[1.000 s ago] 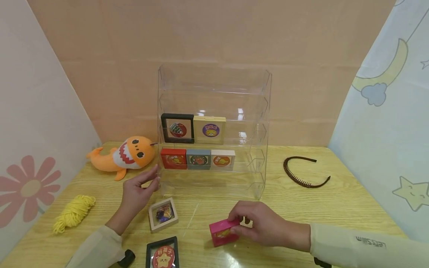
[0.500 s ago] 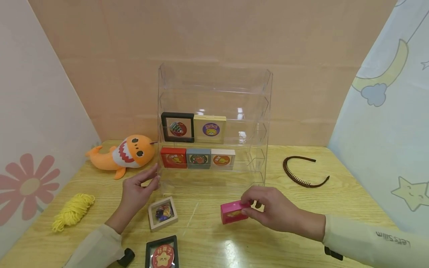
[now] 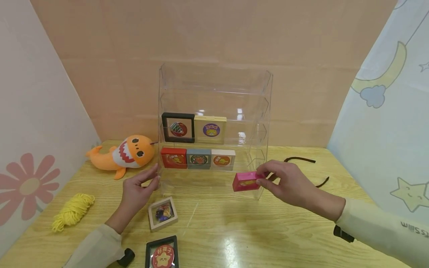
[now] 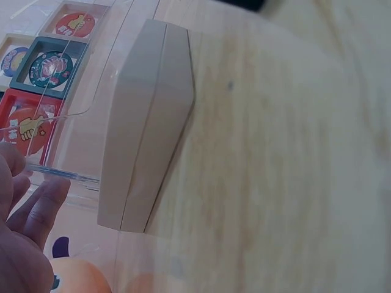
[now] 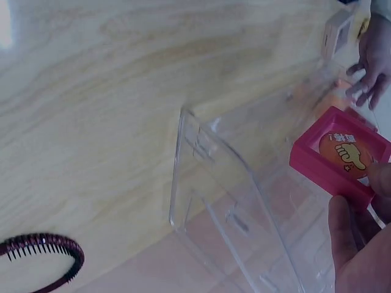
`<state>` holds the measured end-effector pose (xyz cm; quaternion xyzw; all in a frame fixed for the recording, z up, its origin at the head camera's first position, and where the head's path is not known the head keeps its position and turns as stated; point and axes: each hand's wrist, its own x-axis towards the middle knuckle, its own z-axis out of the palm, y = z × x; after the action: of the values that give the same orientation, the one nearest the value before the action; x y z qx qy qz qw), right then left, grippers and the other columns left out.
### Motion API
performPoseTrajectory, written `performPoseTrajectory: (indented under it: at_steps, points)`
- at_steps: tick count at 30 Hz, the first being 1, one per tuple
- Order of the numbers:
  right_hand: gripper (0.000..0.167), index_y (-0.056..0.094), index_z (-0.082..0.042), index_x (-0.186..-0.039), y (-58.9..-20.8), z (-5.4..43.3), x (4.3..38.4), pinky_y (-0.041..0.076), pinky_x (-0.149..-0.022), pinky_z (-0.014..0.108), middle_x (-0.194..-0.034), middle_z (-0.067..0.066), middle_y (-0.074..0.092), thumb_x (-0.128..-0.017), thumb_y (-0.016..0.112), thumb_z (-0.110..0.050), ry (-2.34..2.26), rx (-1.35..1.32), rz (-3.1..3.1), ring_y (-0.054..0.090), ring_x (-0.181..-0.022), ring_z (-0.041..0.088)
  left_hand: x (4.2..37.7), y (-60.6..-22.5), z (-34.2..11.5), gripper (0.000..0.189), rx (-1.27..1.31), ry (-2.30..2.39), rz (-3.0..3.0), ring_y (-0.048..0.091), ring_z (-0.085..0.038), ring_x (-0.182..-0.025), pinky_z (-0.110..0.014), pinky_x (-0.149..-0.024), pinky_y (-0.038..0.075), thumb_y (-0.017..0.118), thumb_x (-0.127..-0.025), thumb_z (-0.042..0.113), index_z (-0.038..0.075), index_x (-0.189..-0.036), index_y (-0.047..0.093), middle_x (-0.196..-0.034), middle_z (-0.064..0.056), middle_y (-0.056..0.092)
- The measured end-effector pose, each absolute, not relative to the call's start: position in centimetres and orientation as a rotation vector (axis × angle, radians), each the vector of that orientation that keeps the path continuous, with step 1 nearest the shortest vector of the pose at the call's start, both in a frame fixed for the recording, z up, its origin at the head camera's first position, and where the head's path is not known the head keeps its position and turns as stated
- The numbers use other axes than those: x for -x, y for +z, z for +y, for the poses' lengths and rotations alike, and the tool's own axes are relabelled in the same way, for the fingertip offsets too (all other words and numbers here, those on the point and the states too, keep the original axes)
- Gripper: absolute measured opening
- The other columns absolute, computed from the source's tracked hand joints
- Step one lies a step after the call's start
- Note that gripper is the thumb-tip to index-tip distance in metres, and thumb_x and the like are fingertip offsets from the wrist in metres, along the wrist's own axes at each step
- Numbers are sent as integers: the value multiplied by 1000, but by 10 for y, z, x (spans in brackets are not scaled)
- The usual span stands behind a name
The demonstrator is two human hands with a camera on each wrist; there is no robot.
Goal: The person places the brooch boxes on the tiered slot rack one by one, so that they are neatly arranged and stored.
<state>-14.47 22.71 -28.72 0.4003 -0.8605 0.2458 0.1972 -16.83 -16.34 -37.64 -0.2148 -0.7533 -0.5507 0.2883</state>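
Observation:
A clear acrylic display rack (image 3: 214, 91) with several tiers stands mid-table. My left hand (image 3: 138, 189) pinches its left side edge between thumb and fingers. In my right hand (image 3: 289, 182), thumb and fingers grip one end of a pink display frame (image 5: 333, 152) with a thumbs-up sticker. That frame is raised at the rack's lower right front. One tier carries a black frame (image 3: 178, 139) and a pale yellow frame (image 3: 210, 119). Below them sit a red frame (image 3: 173, 152), a grey-blue frame (image 3: 199, 152) and a white frame (image 3: 223, 152), side by side.
A beige frame (image 3: 152, 217) and a black star-sticker frame (image 3: 163, 255) lie on the table in front. Orange shark plush (image 3: 142, 150) and yellow yarn (image 3: 73, 212) are at left. Behind my right hand lies a brown toothed headband (image 5: 46, 244), partly hidden in the head view.
My right hand has carried the pink frame up and rightward from the front of the table to the rack's lower right. The left hand stays at the rack's side.

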Motion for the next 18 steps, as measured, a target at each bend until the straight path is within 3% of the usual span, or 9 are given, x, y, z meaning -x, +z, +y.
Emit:
performPoseTrajectory:
  at_steps: [18]
  points:
    - [25,66,-7,-89,-257,234,167,54,-56,19,-85,-4,66,-72,78,6,619,-1015,-2364,62,-70,8,168,-377,-163,35,544,-1507,-2037,64,-3,-85,-21,-58,55,64,-77,-22,-17,-111,61,-105,-29,63]
